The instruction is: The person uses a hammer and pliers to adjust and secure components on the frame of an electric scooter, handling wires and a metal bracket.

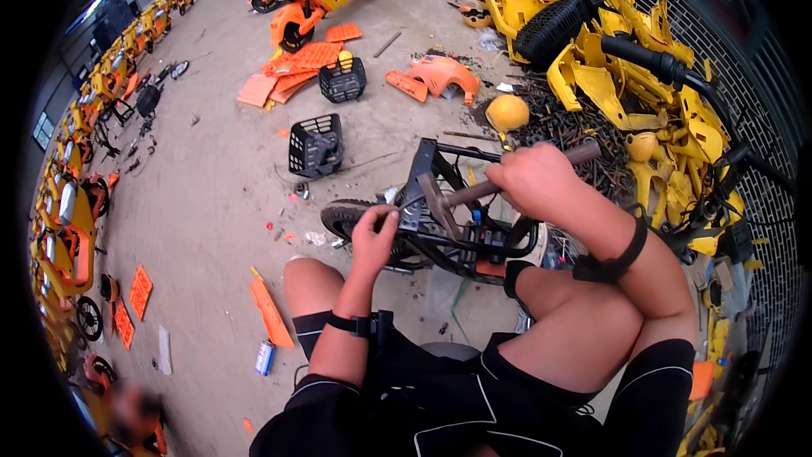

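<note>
In front of me lies a black scooter frame (499,247) with a black-tyred wheel (340,218) at its left end. My right hand (533,179) is closed round the wooden handle of a hammer (438,205). The hammer's metal head hangs over the frame's dark plate, close to my left hand; whether it touches the plate I cannot tell. At the plate's left edge, my left hand (374,237) pinches a thin metal rod (409,202), its far end against or just above the plate. The rod's exact kind is too small to make out.
Two black plastic baskets (316,147) stand beyond the frame, near orange panels (306,59). Dark bolts and scrap (584,148) and yellow body panels (622,89) pile up at right. Parked scooters (72,224) line the left. A can (265,358) lies by my left knee.
</note>
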Tool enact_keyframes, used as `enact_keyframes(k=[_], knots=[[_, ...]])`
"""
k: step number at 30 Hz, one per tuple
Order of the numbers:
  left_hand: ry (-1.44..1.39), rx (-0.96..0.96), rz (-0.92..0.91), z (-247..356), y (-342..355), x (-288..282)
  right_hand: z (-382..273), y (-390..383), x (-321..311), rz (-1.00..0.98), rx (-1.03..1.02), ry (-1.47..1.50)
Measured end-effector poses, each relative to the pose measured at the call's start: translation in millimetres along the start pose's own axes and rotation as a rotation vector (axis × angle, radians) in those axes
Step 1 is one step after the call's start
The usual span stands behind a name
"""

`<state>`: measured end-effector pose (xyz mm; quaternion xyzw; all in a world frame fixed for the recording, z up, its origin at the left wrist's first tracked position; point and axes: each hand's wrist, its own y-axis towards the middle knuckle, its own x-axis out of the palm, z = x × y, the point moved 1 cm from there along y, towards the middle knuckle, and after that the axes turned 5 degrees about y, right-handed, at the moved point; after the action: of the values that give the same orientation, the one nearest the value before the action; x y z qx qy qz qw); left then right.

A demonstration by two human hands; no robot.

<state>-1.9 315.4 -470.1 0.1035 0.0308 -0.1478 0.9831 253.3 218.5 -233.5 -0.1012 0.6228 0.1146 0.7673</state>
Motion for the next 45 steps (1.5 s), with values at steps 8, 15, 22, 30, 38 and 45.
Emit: enact_keyframes(k=[8,15,22,30,38,45], knots=[[-0.099,-0.083,0.000,2,10,7,2,-1,60,-0.033,0.154,0.482],[0.001,-0.099,-0.053,2,12,-4,-3,-10,83,-0.249,0.274,0.648],[0.073,-0.084,-0.031,4,-1,-16,11,-16,86,-0.141,0.253,0.490],[0.104,-0.004,0.126,-5,-4,-16,15,-17,71,0.058,0.265,0.188],[0.085,0.001,0.119,-3,-2,-7,-19,-17,52,0.161,0.385,0.319],[0.082,-0.027,0.107,9,-6,-4,-8,-21,84,-0.088,0.315,0.275]])
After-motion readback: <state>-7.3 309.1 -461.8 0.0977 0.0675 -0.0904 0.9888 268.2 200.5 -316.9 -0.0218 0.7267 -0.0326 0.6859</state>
